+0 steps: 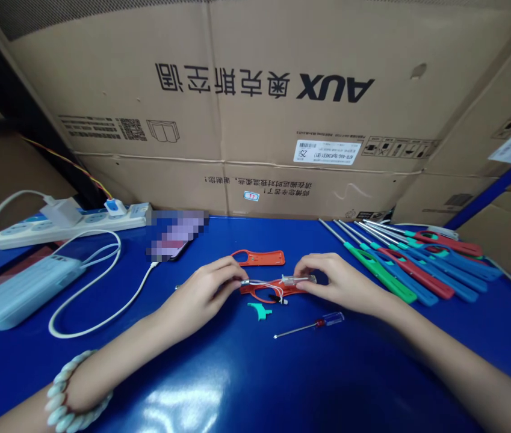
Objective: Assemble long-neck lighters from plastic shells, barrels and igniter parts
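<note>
Blue tabletop, left end: a power bank lies well apart from the left hand.
Left hand: fingers pinched on a small metal tip at the left end of the white wires.
Far orange half: flat on the tabletop beyond both hands, long axis left to right, ring end to the left.
Near orange half: between the hands and under the wires, long axis also left to right.
Green piece: loose, just nearer the wearer than the near orange half.
White wires: span the gap from metal tip towards clear part, some drooping over the ring.
Clear part: above the near orange half, roughly parallel to it, on the right hand's side.
Right hand: fingers gripping the clear part; whether they also press the orange half, I cannot tell.
Screwdriver: near, untouched, tip leftward.
</note>
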{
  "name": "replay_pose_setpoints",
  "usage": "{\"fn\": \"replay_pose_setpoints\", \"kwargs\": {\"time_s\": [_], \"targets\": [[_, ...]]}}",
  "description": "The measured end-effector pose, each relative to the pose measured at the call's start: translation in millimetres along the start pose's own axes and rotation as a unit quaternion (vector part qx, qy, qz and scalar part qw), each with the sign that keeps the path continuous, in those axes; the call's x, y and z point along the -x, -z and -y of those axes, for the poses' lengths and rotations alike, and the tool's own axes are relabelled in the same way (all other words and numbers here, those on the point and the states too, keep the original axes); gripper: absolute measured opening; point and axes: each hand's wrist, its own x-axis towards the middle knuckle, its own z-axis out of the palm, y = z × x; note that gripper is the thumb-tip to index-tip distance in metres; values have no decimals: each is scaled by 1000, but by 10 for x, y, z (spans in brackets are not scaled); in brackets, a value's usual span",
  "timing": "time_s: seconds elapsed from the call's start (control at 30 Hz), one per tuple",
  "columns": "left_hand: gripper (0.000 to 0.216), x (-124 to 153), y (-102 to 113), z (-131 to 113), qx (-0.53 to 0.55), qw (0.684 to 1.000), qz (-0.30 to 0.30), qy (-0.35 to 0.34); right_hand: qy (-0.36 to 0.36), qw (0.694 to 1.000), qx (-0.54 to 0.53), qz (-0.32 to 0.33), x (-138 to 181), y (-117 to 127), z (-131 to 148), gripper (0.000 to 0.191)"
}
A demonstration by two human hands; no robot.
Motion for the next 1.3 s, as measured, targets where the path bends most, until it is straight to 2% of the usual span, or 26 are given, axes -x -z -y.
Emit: {"fn": "replay_pose_setpoints", "kwargs": {"time_s": [0.17, 0.4, 0.6, 0.87, 1.07, 1.3], "targets": [[19, 11, -86, 80, 22, 1000, 13, 16, -1, 999, 29, -27, -14, -49, -63, 13], [23, 41, -198, 165, -5, 1000, 7, 4, -14, 999, 50, -1, -29, -125, -107, 11], [22, 56, -214, 162, -57, 998, 10, 8, -31, 998, 48, 7, -30, -164, -99, 9], [24, 63, -232, 157, -75, 997, 5, 10, -55, 996, 64, 9, -25, -198, -40, 6], [26, 25, -193, 105, -143, 990, 19, -1, -52, 996, 71, 8, -22, -218, 9, 7], [20, -39, -162, 100, -258, 963, 66, -39, -54, 996, 72, 14, -20, -218, 34, 7]]}}
